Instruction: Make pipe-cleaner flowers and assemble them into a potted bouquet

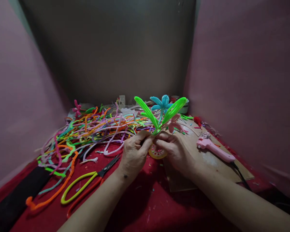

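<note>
Green fuzzy leaves (147, 111) and a blue flower (164, 103) rise in a spray from a person's two bare hands, above the red-covered tabletop, midway between its left and right edges. In the head view, the left hand (136, 151) and right hand (172, 149) close narrowly, thumbs and fingers pinching the base of the spray. A pink flower (173, 124) shows beside the right leaf.

Just below the fingers sits a yellow-rimmed round item (157, 156), dotted pink inside; whether it is a container is unclear. Toward the tabletop's far edge stand a white cup-like container (122, 100), holding what appear to be thin items, and a pale tub (184, 107), its contents indistinct.

Tangled multicoloured fuzzy stems (94, 129) cover the far left part. Scissors (100, 174) lie open nearer the left hand; a pink glue gun (216, 149) rests on a brown board (207, 167) toward the right edge.
</note>
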A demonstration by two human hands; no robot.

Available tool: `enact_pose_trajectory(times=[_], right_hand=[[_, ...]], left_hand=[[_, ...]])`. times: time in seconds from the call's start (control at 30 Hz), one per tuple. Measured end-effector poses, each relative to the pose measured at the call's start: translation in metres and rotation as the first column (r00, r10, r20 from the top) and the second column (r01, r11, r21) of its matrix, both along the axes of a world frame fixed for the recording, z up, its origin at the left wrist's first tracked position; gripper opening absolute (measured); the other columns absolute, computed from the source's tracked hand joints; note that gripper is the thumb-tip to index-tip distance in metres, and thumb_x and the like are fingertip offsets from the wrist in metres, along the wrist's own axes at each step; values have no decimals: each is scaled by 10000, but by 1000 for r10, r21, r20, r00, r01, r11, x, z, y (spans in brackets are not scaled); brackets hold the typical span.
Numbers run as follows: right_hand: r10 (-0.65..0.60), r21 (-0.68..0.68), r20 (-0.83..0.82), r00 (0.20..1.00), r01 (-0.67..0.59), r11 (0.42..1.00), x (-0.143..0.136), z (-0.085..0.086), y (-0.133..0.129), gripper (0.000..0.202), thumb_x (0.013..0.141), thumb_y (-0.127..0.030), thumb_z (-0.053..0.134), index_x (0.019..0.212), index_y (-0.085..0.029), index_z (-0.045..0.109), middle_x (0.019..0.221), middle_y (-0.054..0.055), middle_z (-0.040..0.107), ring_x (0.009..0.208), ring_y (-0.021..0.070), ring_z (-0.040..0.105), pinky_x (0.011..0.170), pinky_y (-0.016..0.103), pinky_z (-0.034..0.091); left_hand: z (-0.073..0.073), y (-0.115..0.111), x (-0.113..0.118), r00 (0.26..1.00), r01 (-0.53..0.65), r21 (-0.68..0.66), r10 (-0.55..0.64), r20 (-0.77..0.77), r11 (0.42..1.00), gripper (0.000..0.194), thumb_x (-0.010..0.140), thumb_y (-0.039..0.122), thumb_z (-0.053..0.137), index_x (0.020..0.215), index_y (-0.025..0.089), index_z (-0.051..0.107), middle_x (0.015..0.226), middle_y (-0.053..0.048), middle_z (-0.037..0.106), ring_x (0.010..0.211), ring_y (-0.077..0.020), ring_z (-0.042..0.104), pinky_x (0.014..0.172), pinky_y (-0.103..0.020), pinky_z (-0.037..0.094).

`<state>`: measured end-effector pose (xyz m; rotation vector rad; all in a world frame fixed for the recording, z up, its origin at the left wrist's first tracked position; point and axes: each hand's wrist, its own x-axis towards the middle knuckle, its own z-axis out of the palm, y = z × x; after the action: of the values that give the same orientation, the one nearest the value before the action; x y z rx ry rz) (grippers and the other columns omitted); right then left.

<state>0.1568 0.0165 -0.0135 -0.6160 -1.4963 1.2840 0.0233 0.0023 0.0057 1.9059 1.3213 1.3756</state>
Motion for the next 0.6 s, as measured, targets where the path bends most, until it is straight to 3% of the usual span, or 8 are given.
enact_pose_trajectory(times=[0.27, 0.4, 0.5, 0.6], right_hand=[[-61, -64, 39, 997, 63, 996, -1, 2, 2, 225, 809, -181, 430, 773, -187, 651, 713, 34, 662, 684, 161, 615, 644, 293, 492], [44, -180, -80, 996, -58, 982, 0, -5, 8, 184, 766, -190, 477, 785, -197, 660, 723, 33, 664, 661, 165, 612, 616, 295, 484], [87, -145, -116, 989, -103, 984, 3, -9, 11, 158, 728, -213, 555, 823, -185, 679, 769, 33, 668, 703, 175, 611, 690, 316, 472], [-28, -44, 36, 999, 30, 999, 4, -6, 7, 183, 737, -252, 583, 864, -185, 696, 812, 32, 669, 780, 186, 590, 765, 328, 446]], left_hand=[[3, 1, -3, 999, 36, 3, -36, 8, 999, 150, 799, 246, 506, 724, 158, 601, 658, 21, 575, 626, -94, 500, 609, -167, 399], [0, 3, -3, 998, 47, 23, -47, -35, 999, 151, 813, 234, 489, 722, 157, 580, 650, 24, 561, 615, -87, 489, 607, -166, 396], [-3, 4, -5, 995, 31, 90, -23, -97, 995, 143, 816, 234, 499, 718, 156, 569, 633, 30, 547, 596, -79, 476, 592, -163, 381], [-5, 5, -6, 983, 15, 180, 19, -182, 984, 161, 832, 245, 487, 721, 158, 566, 610, 37, 510, 564, -70, 438, 573, -166, 357]])
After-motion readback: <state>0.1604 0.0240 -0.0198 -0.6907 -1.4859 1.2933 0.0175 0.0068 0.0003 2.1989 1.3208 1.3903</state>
